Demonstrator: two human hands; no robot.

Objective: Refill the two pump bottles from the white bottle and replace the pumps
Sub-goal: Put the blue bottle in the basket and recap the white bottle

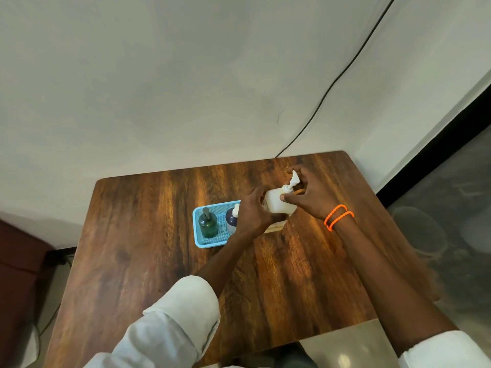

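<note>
Squarely between both hands, squat white bottle, pump on.

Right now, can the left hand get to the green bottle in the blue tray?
Probably yes. The left hand holds the white bottle just right of the blue tray; the green pump bottle stands uncovered, but the hand must let go first.

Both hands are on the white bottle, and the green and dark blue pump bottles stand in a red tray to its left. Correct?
Not quite: the tray is light blue, not red, as the head view shows. Both hands, left and right, are on the white bottle; green and dark blue pump bottles stand in it.
</note>
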